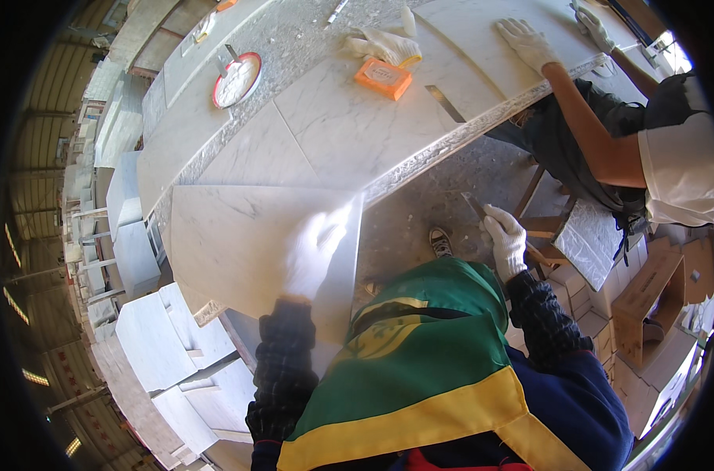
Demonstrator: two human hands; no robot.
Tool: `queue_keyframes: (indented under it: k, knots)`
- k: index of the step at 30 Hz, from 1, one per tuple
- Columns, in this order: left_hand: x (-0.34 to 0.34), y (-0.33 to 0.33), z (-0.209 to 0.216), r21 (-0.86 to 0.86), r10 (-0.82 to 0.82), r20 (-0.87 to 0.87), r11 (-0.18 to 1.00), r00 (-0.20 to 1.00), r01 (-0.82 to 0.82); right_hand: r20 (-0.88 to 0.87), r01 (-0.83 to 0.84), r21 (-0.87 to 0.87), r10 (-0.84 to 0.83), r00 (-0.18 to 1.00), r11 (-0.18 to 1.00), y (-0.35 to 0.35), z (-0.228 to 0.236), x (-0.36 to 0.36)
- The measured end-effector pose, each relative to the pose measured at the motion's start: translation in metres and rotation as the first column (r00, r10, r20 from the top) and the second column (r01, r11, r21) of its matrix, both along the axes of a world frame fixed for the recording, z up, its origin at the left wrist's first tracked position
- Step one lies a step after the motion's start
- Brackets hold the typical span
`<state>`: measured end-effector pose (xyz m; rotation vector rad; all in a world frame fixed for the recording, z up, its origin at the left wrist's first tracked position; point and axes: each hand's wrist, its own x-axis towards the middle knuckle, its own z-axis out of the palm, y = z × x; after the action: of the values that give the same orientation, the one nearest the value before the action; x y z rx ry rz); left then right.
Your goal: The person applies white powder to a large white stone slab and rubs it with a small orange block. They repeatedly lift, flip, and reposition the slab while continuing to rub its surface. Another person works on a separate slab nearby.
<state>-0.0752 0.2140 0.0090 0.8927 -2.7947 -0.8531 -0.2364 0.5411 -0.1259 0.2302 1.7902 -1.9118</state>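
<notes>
Gripping blade (473, 206), R hand (505, 237), lettered orange pkg (384, 78)

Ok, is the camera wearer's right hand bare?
No, the right hand wears a white glove, with a dark checked sleeve behind it.

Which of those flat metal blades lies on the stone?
The blade on the slab beside the orange block; another blade leans in the red-rimmed bowl, a third blade is in the wearer's right hand.

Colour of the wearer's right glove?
White, on the right hand; best seen in the head view.
</notes>
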Motion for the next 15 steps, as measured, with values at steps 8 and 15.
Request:
queue_keyframes:
  k: [8,15]
  knots:
    - [-0.0042,-0.0016,0.0045,-0.013,-0.033,0.025,0.999,0.999,0.033,0.0,-0.024,0.052,0.024,1.0,0.998,-0.0066,0.0024,-0.0031]
    - [-0.0082,-0.0076,0.0094,0.061,-0.019,0.193,0.998,0.981,0.007,0.046,-0.037,0.028,0.035,0.998,0.999,-0.008,0.0008,-0.003]
